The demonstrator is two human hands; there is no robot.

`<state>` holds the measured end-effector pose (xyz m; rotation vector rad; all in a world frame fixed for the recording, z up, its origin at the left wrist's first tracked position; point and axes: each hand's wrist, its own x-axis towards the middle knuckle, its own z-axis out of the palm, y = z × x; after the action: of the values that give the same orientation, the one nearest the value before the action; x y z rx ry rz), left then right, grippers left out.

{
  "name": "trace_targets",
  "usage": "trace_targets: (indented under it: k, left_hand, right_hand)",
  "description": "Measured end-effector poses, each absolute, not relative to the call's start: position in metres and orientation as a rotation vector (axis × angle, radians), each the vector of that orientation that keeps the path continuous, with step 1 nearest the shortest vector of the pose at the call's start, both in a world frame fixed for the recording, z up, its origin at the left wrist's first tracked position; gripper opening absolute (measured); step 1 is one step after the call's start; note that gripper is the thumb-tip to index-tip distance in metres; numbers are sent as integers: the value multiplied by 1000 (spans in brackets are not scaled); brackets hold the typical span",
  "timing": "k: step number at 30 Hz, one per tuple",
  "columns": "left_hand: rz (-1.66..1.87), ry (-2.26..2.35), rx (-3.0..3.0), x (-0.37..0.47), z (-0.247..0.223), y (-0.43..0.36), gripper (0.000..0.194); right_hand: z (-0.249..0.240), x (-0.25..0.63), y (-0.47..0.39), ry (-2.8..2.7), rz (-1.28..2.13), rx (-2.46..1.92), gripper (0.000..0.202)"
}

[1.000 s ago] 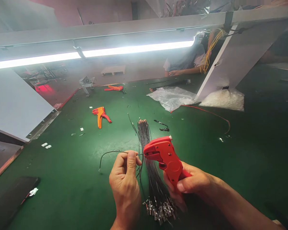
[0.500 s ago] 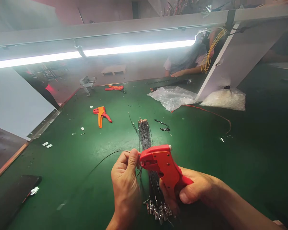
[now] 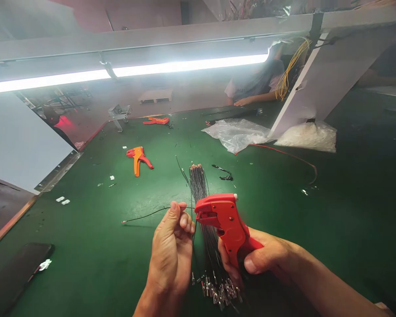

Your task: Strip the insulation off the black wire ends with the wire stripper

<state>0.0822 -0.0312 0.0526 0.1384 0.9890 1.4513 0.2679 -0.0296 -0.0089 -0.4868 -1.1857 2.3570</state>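
My left hand (image 3: 172, 246) pinches a thin black wire (image 3: 148, 215) between thumb and forefinger. One end of that wire sticks out to the left with a small terminal on it; the other reaches right, to the jaws of a red wire stripper (image 3: 219, 215). My right hand (image 3: 267, 255) is wrapped around the stripper's handles. Under the tool lies a bundle of black wires (image 3: 198, 182), with bare copper ends at the far side and metal terminals (image 3: 219, 290) at the near side. Whether the jaws grip the wire, I cannot tell.
Two more orange-red strippers (image 3: 138, 159) (image 3: 156, 120) lie farther back on the green table (image 3: 95, 229). A black phone (image 3: 20, 273) is at the near left. Beyond sit a clear plastic bag (image 3: 239, 134) and a bag of white parts (image 3: 308, 137). Another person's arm (image 3: 255, 99) rests at the back.
My left hand has shifted slightly left, opening a gap between its fingertips and the stripper's jaws. The wire's left end has come into sharp view. The stripper has risen slightly.
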Motion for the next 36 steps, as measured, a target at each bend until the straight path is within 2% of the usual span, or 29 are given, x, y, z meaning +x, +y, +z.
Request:
trace_targets:
  k: [3, 11, 19, 36]
  left_hand:
    - [1442, 998, 113, 83, 55, -30, 32]
    - [1428, 979, 143, 87, 49, -33, 24]
    - [1428, 949, 126, 86, 50, -32, 41]
    - [1423, 999, 283, 90, 40, -38, 34]
  right_hand:
    - [-8, 267, -30, -1181, 2340, -485, 35]
    - [-8, 265, -29, -1183, 2304, -459, 33]
    - [-9, 264, -28, -1202, 2315, -451, 34]
    - [-10, 265, -32, -1138, 2286, -467, 27]
